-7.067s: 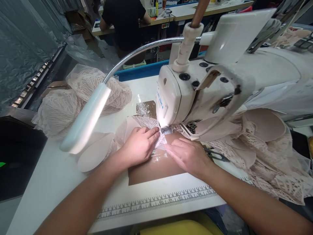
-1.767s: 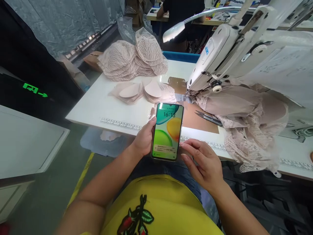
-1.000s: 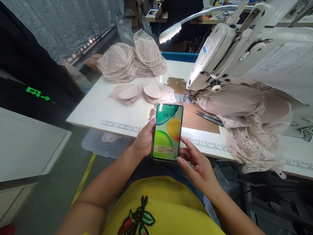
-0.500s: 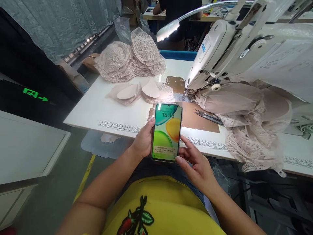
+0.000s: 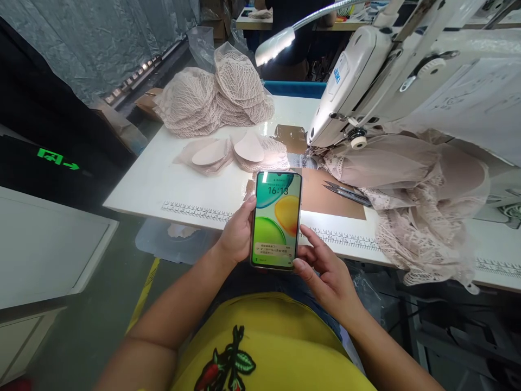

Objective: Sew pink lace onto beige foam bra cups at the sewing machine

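Note:
A lit smartphone (image 5: 277,220) showing 16:13 over a green and orange wallpaper is held upright before my body. My left hand (image 5: 240,231) grips its left edge, thumb along the side and the other fingers hidden behind. At the lower right edge, my right hand (image 5: 323,266) steadies the phone with thumb and curled fingers; some fingertips are hidden behind it. Just beyond lie two lace pieces with smooth cup pads (image 5: 249,147). Thread snips (image 5: 345,194) rest on a brown board (image 5: 317,201) to the right.
A white sewing machine (image 5: 345,81) with a lit lamp (image 5: 274,48) stands at right. Beige lace fabric (image 5: 427,201) drapes over the table's front edge. Stacked lace cups (image 5: 215,98) sit at the back left; a person (image 5: 293,32) is beyond.
The view has shifted very slightly, and the person beyond the table has moved an arm. Both hands and the smartphone keep the same hold.

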`<state>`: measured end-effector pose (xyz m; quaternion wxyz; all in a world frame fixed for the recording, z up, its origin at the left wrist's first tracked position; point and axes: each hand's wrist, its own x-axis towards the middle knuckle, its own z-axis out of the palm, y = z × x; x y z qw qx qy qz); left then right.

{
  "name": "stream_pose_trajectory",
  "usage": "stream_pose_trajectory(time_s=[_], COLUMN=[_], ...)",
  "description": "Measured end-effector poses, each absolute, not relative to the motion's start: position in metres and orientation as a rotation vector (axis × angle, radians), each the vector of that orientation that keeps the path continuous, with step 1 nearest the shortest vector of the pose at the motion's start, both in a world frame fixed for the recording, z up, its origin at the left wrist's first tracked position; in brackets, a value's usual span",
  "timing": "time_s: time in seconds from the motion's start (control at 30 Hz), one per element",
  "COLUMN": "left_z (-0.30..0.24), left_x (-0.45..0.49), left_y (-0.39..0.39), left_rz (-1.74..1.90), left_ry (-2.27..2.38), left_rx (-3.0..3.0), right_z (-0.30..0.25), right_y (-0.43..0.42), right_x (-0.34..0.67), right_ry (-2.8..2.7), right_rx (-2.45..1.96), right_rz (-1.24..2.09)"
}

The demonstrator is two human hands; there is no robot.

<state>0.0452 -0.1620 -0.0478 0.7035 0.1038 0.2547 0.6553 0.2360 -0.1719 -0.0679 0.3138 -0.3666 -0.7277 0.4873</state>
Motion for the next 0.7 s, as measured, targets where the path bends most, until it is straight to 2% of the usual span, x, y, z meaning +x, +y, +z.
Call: stream_pose_trajectory(time_s=[0.7], left_z=[-0.0456], left_x=[0.0481], left_y=[-0.1607], left_rz=[1.484], left_ry=[0.554], left_rx=[0.146], right_z=[-0.0665], right_y=[-0.1698], right_x=[0.238], right_ry=[-1.926], right_rx=[-0.963], right_rz=[1.299])
